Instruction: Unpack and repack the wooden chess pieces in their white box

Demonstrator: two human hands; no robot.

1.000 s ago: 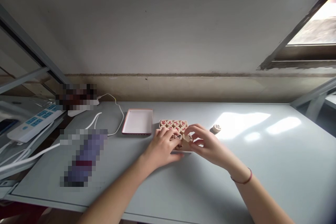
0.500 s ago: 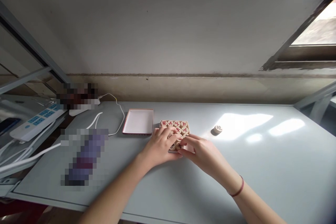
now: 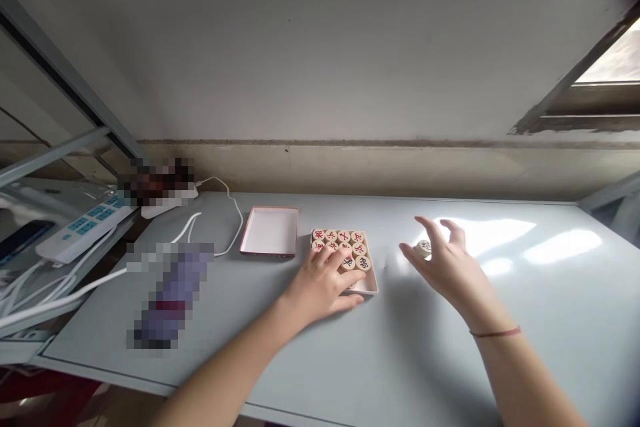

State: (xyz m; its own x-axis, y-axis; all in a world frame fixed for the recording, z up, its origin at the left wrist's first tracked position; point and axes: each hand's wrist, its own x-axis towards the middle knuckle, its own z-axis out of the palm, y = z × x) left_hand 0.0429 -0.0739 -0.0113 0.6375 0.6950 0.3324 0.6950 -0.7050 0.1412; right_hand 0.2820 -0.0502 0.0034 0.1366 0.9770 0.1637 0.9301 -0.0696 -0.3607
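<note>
A shallow box [image 3: 373, 285] holds several round Chinese chess pieces [image 3: 359, 249] with red or black characters. My left hand [image 3: 323, 280] lies over the box's near left part, fingers spread across the pieces and thumb along the near edge; it hides some of them. The box's near right corner shows bare inside. To the right, a single chess piece [image 3: 425, 247] sits on the desk. My right hand [image 3: 447, 267] is around that piece with fingers and thumb apart, and no grip on it shows.
The box's lid [image 3: 270, 232] lies inside up on the grey desk [image 3: 350, 360], left of the box. Farther left are a white power strip [image 3: 83, 227], white cables [image 3: 237, 203] and a blurred-out purple item [image 3: 173, 300]. A wall stands behind the desk.
My right hand has moved from the box rightward to the lone chess piece, and its fingers have spread. My left hand has stayed on the box. The view has shifted slightly.
</note>
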